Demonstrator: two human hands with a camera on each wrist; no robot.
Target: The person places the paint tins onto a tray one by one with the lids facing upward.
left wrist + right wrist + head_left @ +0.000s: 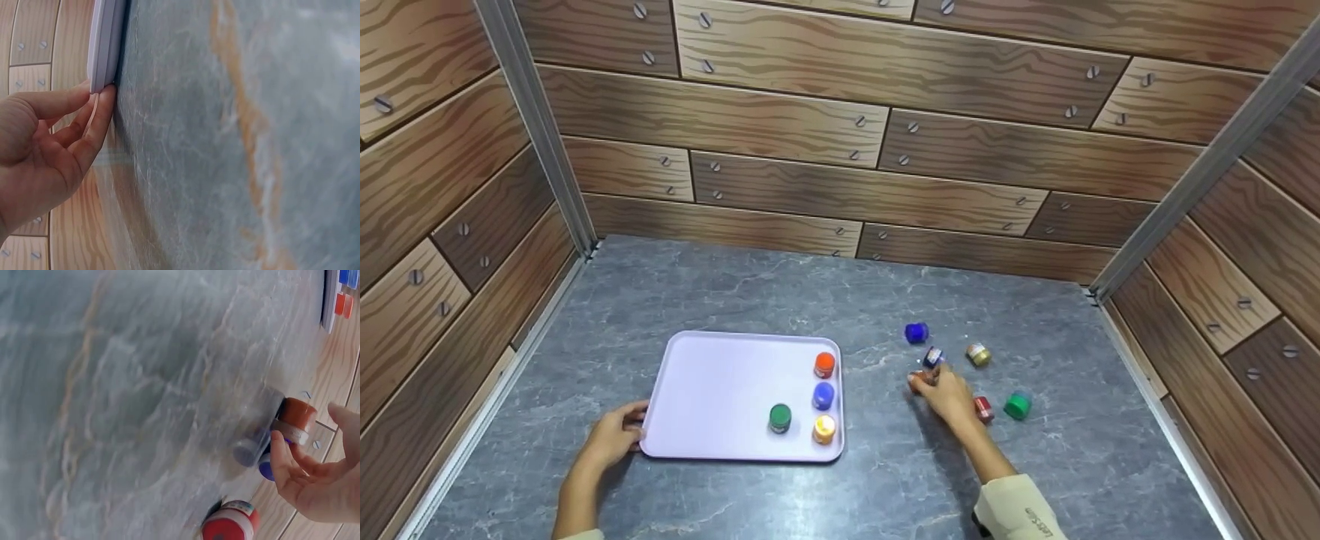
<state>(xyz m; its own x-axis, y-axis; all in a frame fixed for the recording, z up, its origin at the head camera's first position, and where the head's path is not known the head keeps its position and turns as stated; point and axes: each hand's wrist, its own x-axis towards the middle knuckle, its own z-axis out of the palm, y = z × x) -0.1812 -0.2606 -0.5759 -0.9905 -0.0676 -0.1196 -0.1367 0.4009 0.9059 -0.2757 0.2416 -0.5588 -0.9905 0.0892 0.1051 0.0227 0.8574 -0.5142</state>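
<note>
At the left, my left hand (610, 439) pinches the near left corner of a lilac tray (712, 397), thumb above and fingers below its rim (102, 50). My right hand (950, 399) reaches over a small brown paint jar (916, 383) lying on its side on the table. In the right wrist view, fingertips touch the pale lid end of the brown jar (297, 413), and the thumb stands apart from it. A dark blue jar (934, 356) lies just beyond the fingers. Behind the right wrist lies a red jar (983, 409).
On the tray stand orange-red (824, 364), blue (823, 396), yellow (823, 430) and green (780, 418) jars. Around the right hand lie another blue jar (916, 332), a gold jar (978, 355) and a green jar (1018, 406). Wood-patterned walls (780, 172) enclose the grey marbled table (720, 502).
</note>
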